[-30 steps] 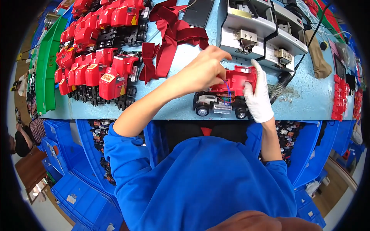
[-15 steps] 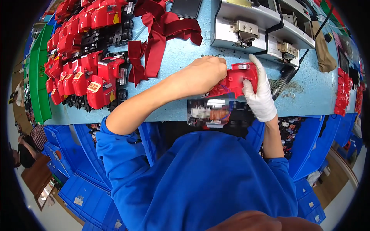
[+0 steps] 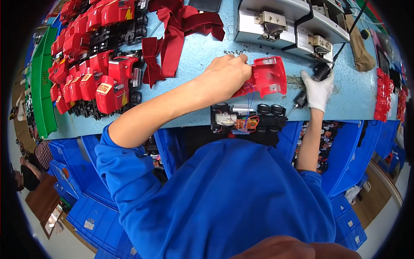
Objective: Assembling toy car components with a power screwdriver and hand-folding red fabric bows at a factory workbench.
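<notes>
My bare left hand [image 3: 227, 77] grips the left edge of a red plastic toy truck cab shell [image 3: 271, 77], its hollow inside showing. Thin wires run from the shell down to a black toy truck chassis [image 3: 264, 121] at the table's near edge, where a small orange circuit board [image 3: 246, 124] and wheels show. To the right, my white-gloved right hand [image 3: 320, 94] is closed round a black electric screwdriver [image 3: 300, 99]. Its bit points down and left, toward the chassis. The fingertips of the left hand are partly hidden behind the shell.
Rows of red toy trucks [image 3: 108, 88] fill the left side, beside a green tray [image 3: 41, 82]. Dark red cloth strips [image 3: 172, 47] lie behind my left arm. Small dark screws [image 3: 234, 52] sit near my left hand. Metal feeder-like machines [image 3: 271, 26] stand at the back right.
My right hand has let go of the red shell, moved right and taken hold of the electric screwdriver. The left hand still holds the shell, and the chassis has come to rest.
</notes>
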Action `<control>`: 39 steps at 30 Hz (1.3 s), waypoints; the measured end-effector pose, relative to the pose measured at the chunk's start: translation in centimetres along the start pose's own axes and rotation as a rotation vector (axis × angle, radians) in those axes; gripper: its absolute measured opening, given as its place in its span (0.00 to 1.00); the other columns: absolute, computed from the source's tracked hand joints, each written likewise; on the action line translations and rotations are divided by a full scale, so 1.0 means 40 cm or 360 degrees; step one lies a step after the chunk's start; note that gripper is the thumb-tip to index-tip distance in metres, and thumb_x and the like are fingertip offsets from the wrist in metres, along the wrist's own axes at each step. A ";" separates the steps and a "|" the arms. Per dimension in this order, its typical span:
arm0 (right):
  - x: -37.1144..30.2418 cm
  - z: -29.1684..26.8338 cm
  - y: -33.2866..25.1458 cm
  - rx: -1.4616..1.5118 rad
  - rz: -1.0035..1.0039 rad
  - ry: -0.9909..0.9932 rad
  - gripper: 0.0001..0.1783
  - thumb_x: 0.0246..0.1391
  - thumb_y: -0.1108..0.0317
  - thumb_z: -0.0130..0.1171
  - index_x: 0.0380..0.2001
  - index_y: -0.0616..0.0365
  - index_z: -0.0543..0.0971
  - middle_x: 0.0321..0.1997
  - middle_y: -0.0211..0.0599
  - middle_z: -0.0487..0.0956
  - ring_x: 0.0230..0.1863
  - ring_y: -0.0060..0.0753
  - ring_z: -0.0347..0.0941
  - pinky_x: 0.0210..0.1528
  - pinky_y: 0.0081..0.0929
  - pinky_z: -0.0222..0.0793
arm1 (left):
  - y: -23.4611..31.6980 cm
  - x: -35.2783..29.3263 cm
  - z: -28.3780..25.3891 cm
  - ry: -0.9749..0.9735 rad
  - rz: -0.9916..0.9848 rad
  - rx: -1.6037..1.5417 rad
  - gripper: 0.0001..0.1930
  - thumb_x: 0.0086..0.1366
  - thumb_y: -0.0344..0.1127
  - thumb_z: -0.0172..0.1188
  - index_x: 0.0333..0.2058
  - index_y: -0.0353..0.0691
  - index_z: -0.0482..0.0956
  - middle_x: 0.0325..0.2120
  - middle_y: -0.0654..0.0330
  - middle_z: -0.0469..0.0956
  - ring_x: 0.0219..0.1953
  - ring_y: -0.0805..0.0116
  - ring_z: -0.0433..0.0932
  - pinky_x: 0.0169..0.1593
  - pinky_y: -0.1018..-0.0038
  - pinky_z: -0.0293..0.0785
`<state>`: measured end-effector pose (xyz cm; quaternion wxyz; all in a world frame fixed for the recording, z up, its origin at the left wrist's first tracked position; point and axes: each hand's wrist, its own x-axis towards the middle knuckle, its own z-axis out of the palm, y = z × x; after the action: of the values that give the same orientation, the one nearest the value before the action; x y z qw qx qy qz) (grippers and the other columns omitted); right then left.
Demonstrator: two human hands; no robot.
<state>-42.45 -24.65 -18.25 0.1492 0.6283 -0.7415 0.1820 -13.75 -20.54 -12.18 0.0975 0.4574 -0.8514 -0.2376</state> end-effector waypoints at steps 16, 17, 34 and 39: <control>0.105 -0.233 0.191 0.3488 0.0722 -0.0616 0.25 0.51 0.56 0.51 0.46 0.64 0.68 0.21 0.27 0.61 0.19 0.19 0.55 0.20 0.18 0.54 | 0.025 -0.036 0.024 0.0232 -0.0068 0.0195 0.08 0.43 0.22 0.56 0.26 0.31 0.75 0.31 0.46 0.72 0.35 0.49 0.74 0.36 0.60 0.73; 0.135 -0.255 0.177 0.3701 0.0492 -0.0740 0.28 0.51 0.53 0.51 0.47 0.65 0.67 0.20 0.27 0.61 0.18 0.19 0.54 0.19 0.18 0.54 | 0.031 -0.039 0.021 0.0167 -0.0145 0.0197 0.08 0.43 0.22 0.56 0.26 0.31 0.76 0.32 0.46 0.73 0.35 0.49 0.74 0.36 0.60 0.73; 0.375 -0.189 -0.393 0.3484 -0.1147 -0.1272 0.50 0.35 0.18 0.29 0.29 0.58 0.73 0.17 0.33 0.65 0.16 0.31 0.63 0.19 0.27 0.60 | -0.015 -0.016 0.012 0.0126 -0.0210 -0.0104 0.04 0.43 0.21 0.55 0.22 0.30 0.75 0.30 0.46 0.74 0.34 0.49 0.75 0.37 0.63 0.73; 0.247 -0.212 -0.425 0.3202 -0.0681 -0.0359 0.52 0.32 0.16 0.26 0.27 0.59 0.73 0.18 0.36 0.69 0.18 0.31 0.66 0.19 0.27 0.64 | -0.013 -0.025 0.009 0.0152 -0.0191 -0.0124 0.05 0.43 0.20 0.55 0.23 0.30 0.75 0.29 0.45 0.74 0.34 0.48 0.76 0.36 0.63 0.73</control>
<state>-27.40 -31.89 -4.88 -0.4860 0.5945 -0.1291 0.6274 -12.93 -19.84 -12.69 0.1413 0.5142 -0.8070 -0.2538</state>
